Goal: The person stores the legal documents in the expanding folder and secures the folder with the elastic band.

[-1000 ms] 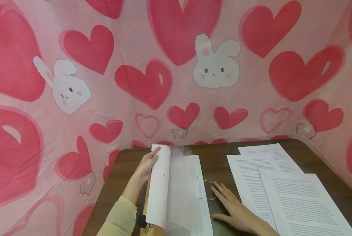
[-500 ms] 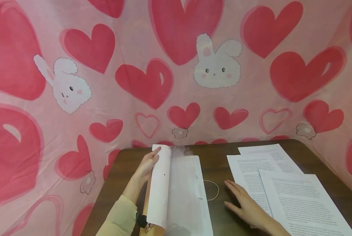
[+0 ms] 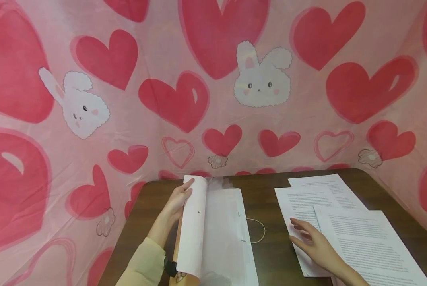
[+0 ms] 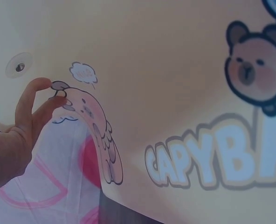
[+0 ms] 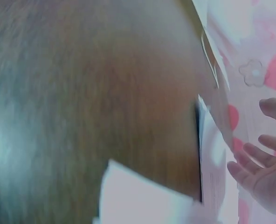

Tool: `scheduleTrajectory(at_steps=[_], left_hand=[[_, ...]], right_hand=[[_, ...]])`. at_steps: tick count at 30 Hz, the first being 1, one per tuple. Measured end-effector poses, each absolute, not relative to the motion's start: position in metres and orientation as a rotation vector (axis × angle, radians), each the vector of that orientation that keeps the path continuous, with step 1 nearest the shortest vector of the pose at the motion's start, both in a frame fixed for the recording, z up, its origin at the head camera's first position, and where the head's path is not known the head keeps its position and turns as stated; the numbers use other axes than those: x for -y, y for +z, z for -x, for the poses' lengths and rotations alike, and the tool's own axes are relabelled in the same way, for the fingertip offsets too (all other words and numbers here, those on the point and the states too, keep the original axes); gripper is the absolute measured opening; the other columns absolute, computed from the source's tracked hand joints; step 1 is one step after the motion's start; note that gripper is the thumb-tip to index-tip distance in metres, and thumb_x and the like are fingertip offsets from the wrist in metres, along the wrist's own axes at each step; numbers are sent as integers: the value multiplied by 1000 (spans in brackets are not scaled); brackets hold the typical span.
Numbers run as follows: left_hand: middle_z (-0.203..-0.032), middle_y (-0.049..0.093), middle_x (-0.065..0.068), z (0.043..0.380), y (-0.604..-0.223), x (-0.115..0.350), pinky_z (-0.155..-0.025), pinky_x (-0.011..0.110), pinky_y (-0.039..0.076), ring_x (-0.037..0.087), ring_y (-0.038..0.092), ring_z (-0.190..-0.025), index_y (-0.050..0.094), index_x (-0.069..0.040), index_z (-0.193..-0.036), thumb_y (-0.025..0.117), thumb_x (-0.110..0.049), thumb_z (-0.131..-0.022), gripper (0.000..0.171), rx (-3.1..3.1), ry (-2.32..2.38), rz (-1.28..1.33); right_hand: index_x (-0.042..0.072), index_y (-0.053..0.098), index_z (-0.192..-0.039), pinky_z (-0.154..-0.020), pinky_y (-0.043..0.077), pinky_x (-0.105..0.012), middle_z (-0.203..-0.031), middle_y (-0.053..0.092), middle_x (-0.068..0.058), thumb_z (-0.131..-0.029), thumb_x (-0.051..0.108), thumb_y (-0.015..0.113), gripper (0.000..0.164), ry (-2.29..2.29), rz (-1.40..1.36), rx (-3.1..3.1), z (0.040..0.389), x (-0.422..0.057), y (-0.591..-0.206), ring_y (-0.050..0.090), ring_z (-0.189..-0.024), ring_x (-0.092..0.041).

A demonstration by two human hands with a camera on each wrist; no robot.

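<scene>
So the 2 hands were well apart here. The left hand [image 3: 177, 201] had the front cover [image 3: 191, 242] of a folder [image 3: 226, 230] pinched near its far corner, and the cover was curled back to the left so the pale inside showed. The left wrist view gave a close look at the outside: a capybara print [image 4: 246, 70], some lettering [image 4: 231, 151] and a small round stud [image 4: 19, 67] near the fingers. The folder itself lay on the table [image 3: 270, 266], left of the papers [image 3: 367, 242], with a thin elastic loop [image 3: 264, 231] sticking out past its right edge.

The right hand [image 3: 313, 242] was over the left side of the papers, fingers loosely bent and nothing in them. Couldn't tell whether it was actually touching a page or just above it. The papers were 3 overlapping printed sets, not squared up, and I couldn't count the sheets in each.

My read: the step in hand was holding the folder open while reaching for pages, none picked up yet. If so, the next move called for the right hand to get under a page edge and pinch it, with the left hand minding that cover. I'd guess the cover could've flopped shut if let go, and loose sheets could've fanned out or snagged on the elastic loop.
</scene>
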State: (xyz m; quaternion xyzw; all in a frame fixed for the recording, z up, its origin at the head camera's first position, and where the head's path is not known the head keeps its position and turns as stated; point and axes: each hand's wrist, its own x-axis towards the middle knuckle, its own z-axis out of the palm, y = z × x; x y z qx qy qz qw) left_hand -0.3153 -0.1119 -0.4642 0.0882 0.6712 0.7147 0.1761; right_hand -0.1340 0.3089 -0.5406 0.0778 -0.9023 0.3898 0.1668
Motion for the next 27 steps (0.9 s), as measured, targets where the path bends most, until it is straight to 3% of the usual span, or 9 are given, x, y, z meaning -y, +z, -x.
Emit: scheduleTrajectory(at_steps=[5,8,11,15,18,21,23,25,27], left_hand=[[-180,19,30,315,-465,112,-95,16,58,17,59,-130,20,0,-174,32,-7,-118,58,-1906,2028,-241],[-179,21,31,316,-466,111,-96,16,58,17,59,-131,20,0,-174,32,-8,-118,59,-1895,2028,-253],[-178,23,31,317,-466,111,-96,16,59,13,61,-126,19,-1,-175,32,-8,-118,58,-1882,2026,-255],[-177,25,31,317,-467,112,-95,16,59,7,63,-119,19,-1,-175,32,-8,-118,58,-1879,2020,-254],[-176,27,32,316,-467,113,-96,16,59,6,64,-118,18,-2,-175,32,-8,-118,59,-1879,2007,-263],[-176,28,32,316,-466,113,-96,16,59,6,64,-118,16,-3,-176,31,-9,-119,59,-1873,1998,-272],[-175,29,33,316,-466,113,-97,16,59,7,64,-119,16,-2,-176,31,-9,-119,59,-1872,2002,-269],[-175,29,33,315,-466,113,-97,16,58,8,64,-121,17,-2,-175,31,-9,-119,59,-1877,2003,-268],[-175,29,33,315,-465,113,-97,16,58,10,63,-123,18,-2,-175,32,-9,-119,58,-1885,2005,-258]], right_hand=[[-11,64,-141,-85,60,-15,-131,75,-26,-97,3,81,49,1286,-182,2564,135,-327,-540,61,-108,16],[-16,63,-138,-82,59,-12,-122,81,-3,-98,-3,76,44,1374,-214,2517,134,-341,-544,67,-103,13],[-21,59,-139,-81,61,-16,-115,78,23,-104,-2,69,41,1528,-205,2529,130,-357,-545,71,-101,10],[-22,48,-149,-87,63,-19,-119,78,27,-114,10,58,49,1893,-123,2585,126,-383,-540,74,-106,5],[-6,56,-154,-95,61,-17,-126,79,20,-119,16,48,42,2268,-93,2518,124,-408,-538,75,-114,1],[23,70,-143,-103,59,-17,-132,78,18,-121,18,40,38,2664,-76,2328,122,-431,-539,75,-122,-2],[36,73,-134,-105,59,-19,-132,77,20,-121,20,37,41,2802,-20,2243,120,-442,-540,75,-124,-4],[34,72,-137,-105,60,-22,-132,75,20,-121,22,39,39,2846,71,2222,118,-450,-540,75,-124,-7],[23,65,-150,-105,62,-25,-133,73,19,-120,25,42,38,2798,166,2272,117,-456,-539,76,-123,-10]])
